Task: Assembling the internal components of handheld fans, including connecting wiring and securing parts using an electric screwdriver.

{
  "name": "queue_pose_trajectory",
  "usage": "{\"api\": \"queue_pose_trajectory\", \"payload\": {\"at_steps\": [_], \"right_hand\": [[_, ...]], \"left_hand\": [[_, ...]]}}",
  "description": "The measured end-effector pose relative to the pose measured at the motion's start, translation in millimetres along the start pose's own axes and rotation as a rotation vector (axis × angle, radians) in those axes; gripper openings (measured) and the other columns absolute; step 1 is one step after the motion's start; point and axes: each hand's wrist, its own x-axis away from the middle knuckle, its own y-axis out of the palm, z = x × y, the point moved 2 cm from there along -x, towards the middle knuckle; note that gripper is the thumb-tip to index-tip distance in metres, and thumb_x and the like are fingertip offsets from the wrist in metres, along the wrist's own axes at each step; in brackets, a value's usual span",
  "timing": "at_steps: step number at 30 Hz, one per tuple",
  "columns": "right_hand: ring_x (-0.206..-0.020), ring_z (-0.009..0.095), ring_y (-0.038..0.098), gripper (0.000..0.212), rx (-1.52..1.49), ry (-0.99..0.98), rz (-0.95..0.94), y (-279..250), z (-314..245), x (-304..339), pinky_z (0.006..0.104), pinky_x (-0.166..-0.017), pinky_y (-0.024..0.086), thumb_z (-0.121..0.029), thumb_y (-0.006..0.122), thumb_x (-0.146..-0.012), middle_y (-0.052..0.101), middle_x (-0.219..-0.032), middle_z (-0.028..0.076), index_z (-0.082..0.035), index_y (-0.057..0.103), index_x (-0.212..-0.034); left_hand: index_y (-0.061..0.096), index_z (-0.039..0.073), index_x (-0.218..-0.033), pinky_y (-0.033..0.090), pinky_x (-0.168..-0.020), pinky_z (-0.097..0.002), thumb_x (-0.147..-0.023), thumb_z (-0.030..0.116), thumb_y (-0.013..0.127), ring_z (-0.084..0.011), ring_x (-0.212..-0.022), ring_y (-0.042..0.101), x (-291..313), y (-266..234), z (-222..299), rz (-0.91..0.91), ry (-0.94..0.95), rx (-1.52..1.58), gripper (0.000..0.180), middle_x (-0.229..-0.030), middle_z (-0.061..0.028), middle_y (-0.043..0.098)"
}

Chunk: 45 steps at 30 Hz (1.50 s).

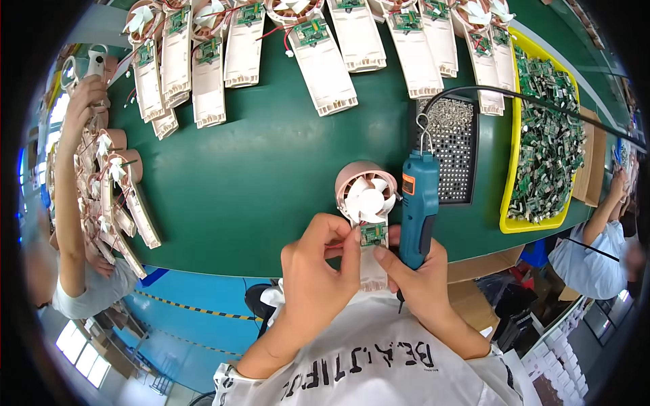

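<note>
In front of me lies a pale pink handheld fan housing with a round head and white fan blades. A small green circuit board sits on it just below the head. My left hand is closed at the board's left edge, thumb against it, with red wire by the fingers. My right hand grips the housing from the right, its thumb by the board's lower corner and its other fingers partly hidden. A teal electric screwdriver hangs upright by a hook, overlapping my right hand in view.
Several fan housings with boards line the table's far side. A black screw tray lies behind the screwdriver. At right stands a yellow bin of circuit boards. More fans lie at left, beside a co-worker's arm; another person works at right.
</note>
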Motion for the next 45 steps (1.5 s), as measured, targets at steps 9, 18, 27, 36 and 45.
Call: {"api": "queue_pose_trajectory", "payload": {"at_steps": [9, 18, 27, 36, 45], "right_hand": [[-0.052, 0.003, 0.051, 0.027, -0.019, -0.011, -0.129, -2, -1, 7, 0.0204, -0.044, 0.039, -0.006, 0.073, -0.083, 0.064, -0.076, 0.001, 0.001, 0.061, -0.105], [-0.050, 0.004, 0.050, 0.030, -0.056, -0.176, -0.272, 26, -23, -6, 0.0203, -0.042, 0.037, -0.008, 0.073, -0.084, 0.061, -0.070, 0.001, 0.003, 0.059, -0.108], [-0.048, 0.006, 0.048, 0.037, -0.157, -0.481, -0.393, 93, -124, -88, 0.0220, -0.041, 0.038, -0.011, 0.069, -0.087, 0.059, -0.073, 0.002, 0.005, 0.055, -0.117], [-0.047, 0.007, 0.046, 0.033, -0.176, -0.418, -0.426, 118, -165, -125, 0.0229, -0.042, 0.039, -0.011, 0.070, -0.085, 0.053, -0.063, -0.001, 0.000, 0.054, -0.112], [-0.048, 0.007, 0.047, 0.031, -0.174, -0.420, -0.416, 123, -168, -142, 0.0224, -0.041, 0.038, -0.008, 0.071, -0.083, 0.052, -0.065, -0.001, -0.003, 0.054, -0.108]], "left_hand": [[0.057, -0.003, -0.089, 0.055, -0.064, -0.0240, -0.088, 0.001, 0.064, -0.0090, -0.071, 0.065, 20, -8, -20, 0.082, -0.077, 0.254, 0.009, -0.077, -0.0078, 0.068], [0.054, -0.003, -0.094, 0.048, -0.062, -0.0197, -0.091, 0.000, 0.062, -0.0050, -0.073, 0.057, 8, -31, -18, 0.188, 0.141, 0.340, 0.008, -0.083, -0.0053, 0.064], [0.059, -0.002, -0.087, 0.052, -0.063, -0.0294, -0.088, 0.010, 0.064, -0.0161, -0.070, 0.067, -124, -91, 37, 0.276, 0.457, 0.197, 0.013, -0.075, -0.0122, 0.067], [0.060, -0.002, -0.084, 0.054, -0.065, -0.0399, -0.085, 0.015, 0.065, -0.0327, -0.072, 0.069, -180, -105, 56, 0.460, 0.593, -0.006, 0.017, -0.076, -0.0189, 0.068], [0.062, 0.000, -0.085, 0.055, -0.071, -0.0349, -0.085, 0.017, 0.068, -0.0271, -0.078, 0.071, -182, -111, 58, 0.457, 0.498, -0.058, 0.018, -0.080, -0.0151, 0.069]]}}
